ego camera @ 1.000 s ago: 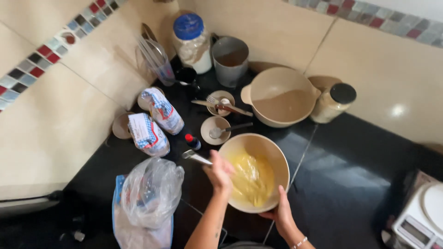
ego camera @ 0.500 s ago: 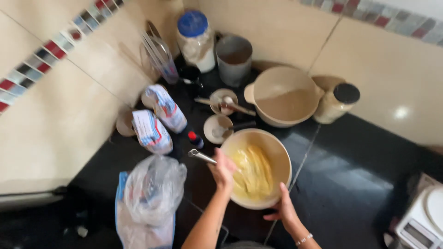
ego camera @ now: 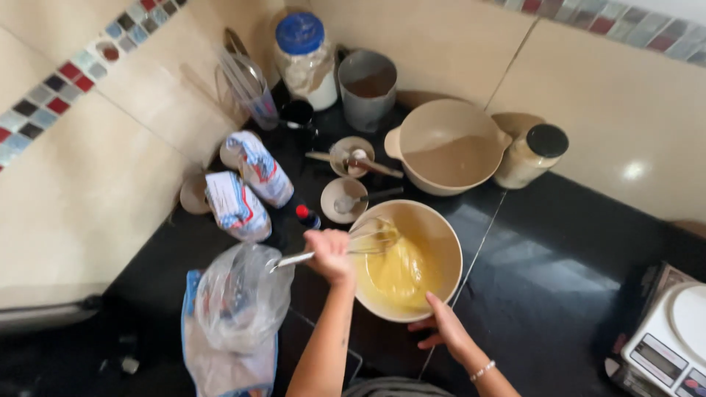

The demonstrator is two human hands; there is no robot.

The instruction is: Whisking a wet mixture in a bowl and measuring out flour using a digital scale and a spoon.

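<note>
While gripping whisk (ego camera: 346, 246), bowl (ego camera: 441, 242).

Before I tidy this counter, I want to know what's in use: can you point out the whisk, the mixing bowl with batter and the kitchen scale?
whisk (ego camera: 375, 239): head view, on its wire loops.
mixing bowl (ego camera: 441, 228): head view, inner wall.
kitchen scale (ego camera: 673, 342): head view, white body.
</note>
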